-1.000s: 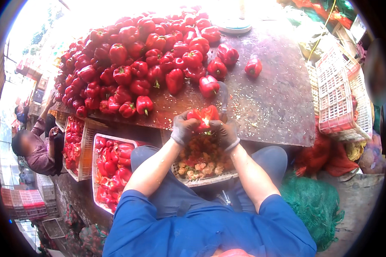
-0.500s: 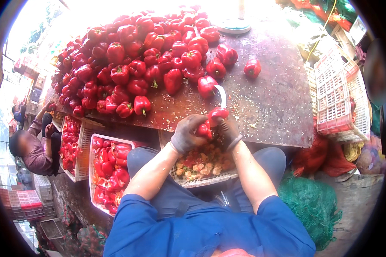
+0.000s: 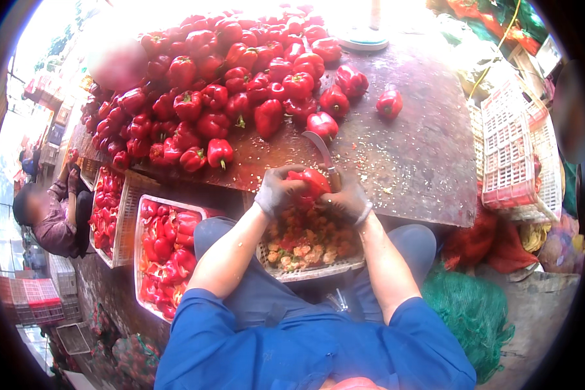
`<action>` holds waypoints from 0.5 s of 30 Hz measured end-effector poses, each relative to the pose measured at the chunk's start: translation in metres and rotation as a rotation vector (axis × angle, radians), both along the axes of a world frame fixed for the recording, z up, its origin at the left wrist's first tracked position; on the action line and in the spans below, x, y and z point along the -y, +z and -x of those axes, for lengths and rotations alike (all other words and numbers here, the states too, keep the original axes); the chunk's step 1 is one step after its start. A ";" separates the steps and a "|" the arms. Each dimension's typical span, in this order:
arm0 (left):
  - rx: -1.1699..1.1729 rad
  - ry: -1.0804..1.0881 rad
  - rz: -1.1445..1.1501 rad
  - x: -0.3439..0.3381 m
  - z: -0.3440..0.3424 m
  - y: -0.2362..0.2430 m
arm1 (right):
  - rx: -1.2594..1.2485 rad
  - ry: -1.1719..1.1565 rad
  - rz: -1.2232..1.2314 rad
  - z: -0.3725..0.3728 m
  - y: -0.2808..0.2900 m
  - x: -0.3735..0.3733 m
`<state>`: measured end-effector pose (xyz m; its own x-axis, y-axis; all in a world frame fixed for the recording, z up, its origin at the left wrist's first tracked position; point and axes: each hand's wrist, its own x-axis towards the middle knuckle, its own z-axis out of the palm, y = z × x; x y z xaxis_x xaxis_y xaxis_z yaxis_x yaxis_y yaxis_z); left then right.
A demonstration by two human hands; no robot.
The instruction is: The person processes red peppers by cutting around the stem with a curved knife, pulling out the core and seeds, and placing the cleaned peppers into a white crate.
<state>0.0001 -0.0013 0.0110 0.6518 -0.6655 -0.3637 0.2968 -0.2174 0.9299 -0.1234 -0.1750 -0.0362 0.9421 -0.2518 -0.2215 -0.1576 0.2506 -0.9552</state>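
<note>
Both gloved hands meet over a crate of cores and trimmings [image 3: 309,257] at the table's front edge. My left hand [image 3: 278,194] is closed round a cut red pepper [image 3: 312,182]. My right hand [image 3: 346,198] grips a curved knife [image 3: 320,144] and is against the same pepper, its fingers partly hidden. The blade points up over the table, curving left, just below a whole pepper [image 3: 322,125].
A big red pepper pile [image 3: 201,97] covers the table [image 3: 422,169], with a scale [image 3: 363,43] behind. Pepper-filled crates [image 3: 169,253] stand at left beside a squatting person [image 3: 58,224]. Stacked crates [image 3: 513,149], red sacks [image 3: 500,247] and a green mesh sack [image 3: 465,322] are at right.
The pepper in my hands has turned, showing less of the cut interior than a second ago. Since half a second ago the knife has tilted leftward, and my left hand has risen slightly.
</note>
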 end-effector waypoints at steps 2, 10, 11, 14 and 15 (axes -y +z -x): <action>0.005 0.000 0.042 -0.005 -0.012 -0.020 | 0.003 0.054 -0.030 -0.002 0.020 -0.005; 0.181 0.145 0.198 -0.005 -0.007 -0.031 | 0.180 -0.091 -0.459 -0.002 0.035 -0.020; -0.296 0.267 0.249 0.000 -0.006 -0.019 | 0.197 -0.167 -0.528 -0.003 0.031 -0.024; 0.174 0.340 0.135 -0.001 -0.009 -0.022 | -0.006 -0.175 -0.154 -0.008 0.018 -0.021; 0.370 0.347 0.107 -0.001 -0.008 -0.020 | -0.103 -0.204 0.030 -0.009 0.016 -0.023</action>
